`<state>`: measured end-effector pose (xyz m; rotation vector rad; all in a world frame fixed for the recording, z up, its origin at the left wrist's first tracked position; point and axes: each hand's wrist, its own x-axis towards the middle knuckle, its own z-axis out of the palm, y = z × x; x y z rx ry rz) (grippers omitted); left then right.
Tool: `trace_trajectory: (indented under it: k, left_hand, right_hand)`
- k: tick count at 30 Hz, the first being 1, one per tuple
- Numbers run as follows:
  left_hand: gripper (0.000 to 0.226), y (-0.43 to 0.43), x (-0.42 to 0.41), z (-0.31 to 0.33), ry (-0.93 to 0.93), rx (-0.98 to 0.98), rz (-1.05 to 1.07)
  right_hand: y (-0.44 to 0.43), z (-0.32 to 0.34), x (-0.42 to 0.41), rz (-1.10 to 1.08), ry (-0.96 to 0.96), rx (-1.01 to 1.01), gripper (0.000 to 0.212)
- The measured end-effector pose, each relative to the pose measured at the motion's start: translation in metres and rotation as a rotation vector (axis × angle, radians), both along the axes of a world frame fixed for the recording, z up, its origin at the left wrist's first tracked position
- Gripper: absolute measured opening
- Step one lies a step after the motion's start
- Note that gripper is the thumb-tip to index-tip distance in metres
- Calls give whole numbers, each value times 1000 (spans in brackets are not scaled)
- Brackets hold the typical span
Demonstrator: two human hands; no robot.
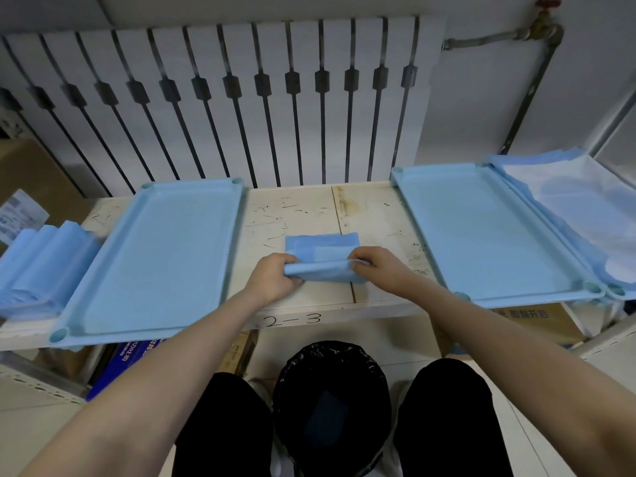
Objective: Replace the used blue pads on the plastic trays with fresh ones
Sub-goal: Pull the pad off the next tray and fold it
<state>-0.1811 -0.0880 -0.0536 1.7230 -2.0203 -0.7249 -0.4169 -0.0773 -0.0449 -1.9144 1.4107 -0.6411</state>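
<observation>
The left hand [273,278] and the right hand [377,266] are both gripping the near edge of a folded blue pad [321,247], one at each end, with fingers curled round the rolled-up fold and thumbs on top. The edge is lifting slightly off the table [375,215], while the far part of the pad is lying flat just beyond the knuckles.

Just outside the left hand, an empty blue tray [155,256] is lying lengthwise on the table, its near corner hanging over the front edge. Beyond that tray, further left, a stack of folded pads [38,266] is sitting at the table's end. Outside the right hand a second empty tray [481,235] is lying the same way. Touching its far side is a third tray [616,290], carrying an unfolded pad [568,208] that is spilling over the rim.

Beneath the hands, between the person's knees, a bin [330,352] lined with a black bag is standing on the floor, something dark blue lying inside. Behind the table, straight ahead of the hands, a white radiator [241,80] is covering the wall.
</observation>
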Motion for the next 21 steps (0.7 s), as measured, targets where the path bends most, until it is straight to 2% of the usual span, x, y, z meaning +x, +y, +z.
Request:
trace_trajectory:
  k: [2,3,5,6,9,12,15,19,21]
  left_hand:
    - [10,4,1,-2,53,11,17]
    - [8,5,1,-2,62,6,26]
    - [10,4,2,0,70,5,45]
    - [15,3,2,0,73,10,54]
    - [26,0,2,1,96,19,83]
    - [21,1,3,-1,161,73,132]
    - [31,-2,5,-6,152,135,161]
    - [9,-16,3,-7,78,119,216]
    - [17,-19,1,-6,66,122,234]
  right_hand:
    - [4,-2,-4,-35,-77,20,9]
    - [5,-4,-7,-23,-46,34,11]
    - [6,-7,-14,-3,152,85,46]
    - [6,-10,-15,-28,248,96,54]
    - [2,-15,-14,-143,225,63,31]
    - [-6,-17,-6,-228,181,65,25]
    - [-16,-13,0,-252,172,109,18]
    - [-35,-11,4,-282,209,158,24]
    - [-41,-12,5,-297,237,178,30]
